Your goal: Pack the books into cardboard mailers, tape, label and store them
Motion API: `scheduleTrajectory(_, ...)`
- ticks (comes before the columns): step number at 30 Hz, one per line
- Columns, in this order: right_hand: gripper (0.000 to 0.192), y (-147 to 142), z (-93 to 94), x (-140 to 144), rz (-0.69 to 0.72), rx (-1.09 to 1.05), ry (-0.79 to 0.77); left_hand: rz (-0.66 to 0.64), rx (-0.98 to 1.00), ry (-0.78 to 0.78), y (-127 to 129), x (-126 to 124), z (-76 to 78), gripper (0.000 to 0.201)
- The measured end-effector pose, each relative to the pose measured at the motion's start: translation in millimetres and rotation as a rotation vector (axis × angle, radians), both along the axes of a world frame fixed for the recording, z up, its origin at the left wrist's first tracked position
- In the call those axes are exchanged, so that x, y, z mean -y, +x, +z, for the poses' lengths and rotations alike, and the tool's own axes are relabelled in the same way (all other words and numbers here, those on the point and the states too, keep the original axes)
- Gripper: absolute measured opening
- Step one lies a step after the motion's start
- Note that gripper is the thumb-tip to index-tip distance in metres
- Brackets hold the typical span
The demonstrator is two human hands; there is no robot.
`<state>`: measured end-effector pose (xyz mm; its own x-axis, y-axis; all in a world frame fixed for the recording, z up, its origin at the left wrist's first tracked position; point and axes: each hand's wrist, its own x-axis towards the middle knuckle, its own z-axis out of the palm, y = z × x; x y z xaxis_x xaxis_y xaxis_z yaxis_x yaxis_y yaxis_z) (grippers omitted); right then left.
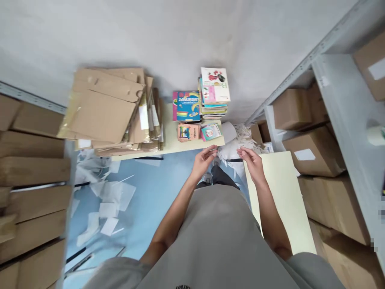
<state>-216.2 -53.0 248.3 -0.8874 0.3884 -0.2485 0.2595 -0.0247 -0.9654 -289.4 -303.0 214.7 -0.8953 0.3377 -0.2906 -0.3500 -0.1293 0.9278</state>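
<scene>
Overhead, head view, single frame. Left hand (203, 157): forearm bare, extended forward and slightly inward from the body; fingers curled loosely with tips pointing toward the other hand; whether its grip pinches anything cannot be told, the fingertips being too small and blurred. It sits just at the near edge of the pale yellow bench (171, 140). Right hand (252, 159): forearm bare, reaching forward over the corner of a second pale bench (285, 192) on the person's right; fingers half-bent, palm turned down and inward; grip state likewise cannot be told. The two hands are level with each other and apart, with a heap of white paper scraps (237, 140) lying between and just beyond them.

Nearest items on the far bench: two small colourful booklets (198, 131) side by side, just beyond the left hand; behind them a blue picture book (185, 106) and a tall stack of books (214, 94) against the wall. Left part of the same bench: pile of flattened cardboard (108, 108).

Surroundings: blue floor (150, 200) littered with white paper sheets (111, 200); cardboard boxes (33, 172) stacked at left; grey metal shelving (345, 104) at right holding further brown cartons (313, 150). Grey garment of the person fills the lower frame.
</scene>
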Motion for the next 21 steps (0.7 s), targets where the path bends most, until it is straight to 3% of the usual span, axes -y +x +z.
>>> scheduleTrajectory(4,0.072,-68,-12.3,9,0.089,-0.011,-0.062,0.117,-0.010,-0.057,-35,23,8.2,0.066)
scheduleTrajectory(8,0.070,-131,-12.7,24,0.255,-0.020,-0.108,0.260,0.009,-0.130,-73,37,12.8,0.067)
scheduleTrajectory(14,0.064,-194,-15.6,46,0.524,0.000,-0.159,0.440,0.051,-0.229,-111,50,5.8,0.064)
scheduleTrajectory(18,0.066,-221,-45.3,50,0.637,0.060,-0.112,0.505,0.068,-0.277,-124,58,-9.9,0.057)
scheduleTrajectory(21,0.060,-233,-75.1,43,0.661,0.138,0.083,0.457,0.106,-0.360,-136,66,-30.3,0.047)
